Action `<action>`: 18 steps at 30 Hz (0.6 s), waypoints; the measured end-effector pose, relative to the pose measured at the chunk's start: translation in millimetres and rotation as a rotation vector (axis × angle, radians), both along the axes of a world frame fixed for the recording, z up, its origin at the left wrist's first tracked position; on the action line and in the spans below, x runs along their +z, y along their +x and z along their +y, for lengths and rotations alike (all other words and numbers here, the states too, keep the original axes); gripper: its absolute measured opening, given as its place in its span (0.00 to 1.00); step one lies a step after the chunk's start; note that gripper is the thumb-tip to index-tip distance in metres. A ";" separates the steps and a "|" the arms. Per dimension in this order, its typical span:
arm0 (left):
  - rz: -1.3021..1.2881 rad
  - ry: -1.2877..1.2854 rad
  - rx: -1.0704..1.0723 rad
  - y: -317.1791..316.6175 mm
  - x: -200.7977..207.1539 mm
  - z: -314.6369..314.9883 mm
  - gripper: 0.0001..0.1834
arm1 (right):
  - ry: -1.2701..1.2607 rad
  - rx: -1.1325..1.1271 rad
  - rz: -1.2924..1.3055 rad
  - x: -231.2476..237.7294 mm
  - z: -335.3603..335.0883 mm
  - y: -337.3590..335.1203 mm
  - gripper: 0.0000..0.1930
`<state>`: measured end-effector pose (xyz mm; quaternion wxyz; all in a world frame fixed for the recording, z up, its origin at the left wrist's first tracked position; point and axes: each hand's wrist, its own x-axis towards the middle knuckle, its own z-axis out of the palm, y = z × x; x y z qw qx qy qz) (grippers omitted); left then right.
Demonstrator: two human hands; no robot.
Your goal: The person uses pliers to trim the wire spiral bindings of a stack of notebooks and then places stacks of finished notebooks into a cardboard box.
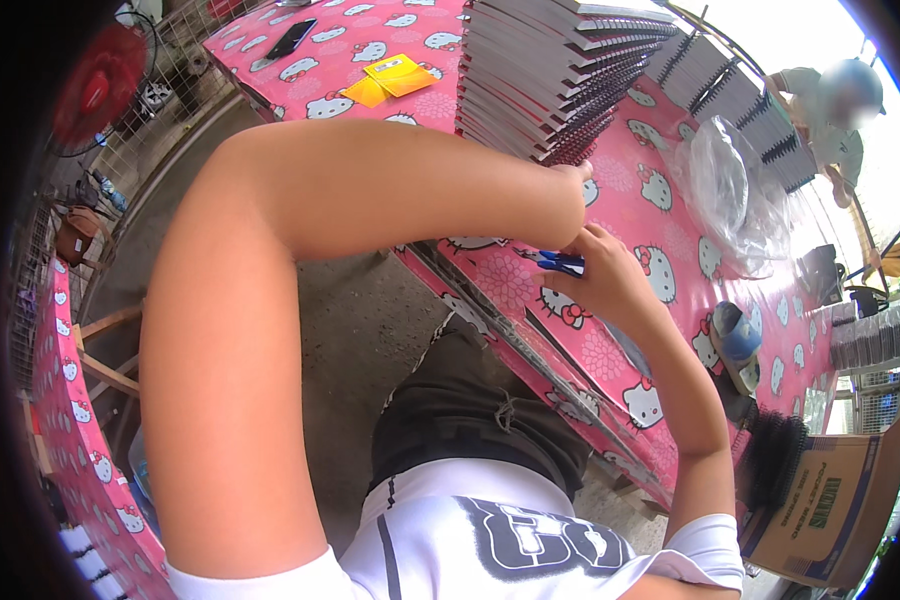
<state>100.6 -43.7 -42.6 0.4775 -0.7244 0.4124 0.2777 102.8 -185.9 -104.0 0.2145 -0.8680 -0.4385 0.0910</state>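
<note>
A tall stack of spiral-bound notebooks stands on the pink patterned table, with dark coils along its right side. My left arm reaches across to the stack's near lower corner, where my left hand is at the bottom coils. Most of its fingers are hidden behind the wrist, so its grip does not show. Just below it, my right hand is closed around a small pair of blue-handled pliers. Their dark jaws point left, over the table's near edge.
Yellow cards and a phone lie at the far left of the table. A clear plastic bag, a blue roll of tape and more notebooks are to the right. Black coils lie by a cardboard box. Another person is at far right.
</note>
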 end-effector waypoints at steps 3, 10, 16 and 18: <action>-0.012 -0.007 -0.005 -2.2 0.7 -2.5 0.16 | 0.093 0.026 -0.237 -20.2 -7.3 -1.2 0.25; -0.061 -0.024 0.017 7.4 -24.4 4.8 0.17 | 0.215 0.034 -0.181 -32.8 3.6 -0.4 0.22; -0.015 -0.036 0.031 -3.7 1.9 -4.7 0.20 | -0.114 -0.240 0.768 13.1 20.2 32.7 0.19; -0.012 -0.031 0.014 -2.7 2.5 -5.2 0.20 | -0.145 -0.274 0.792 17.8 18.0 30.3 0.18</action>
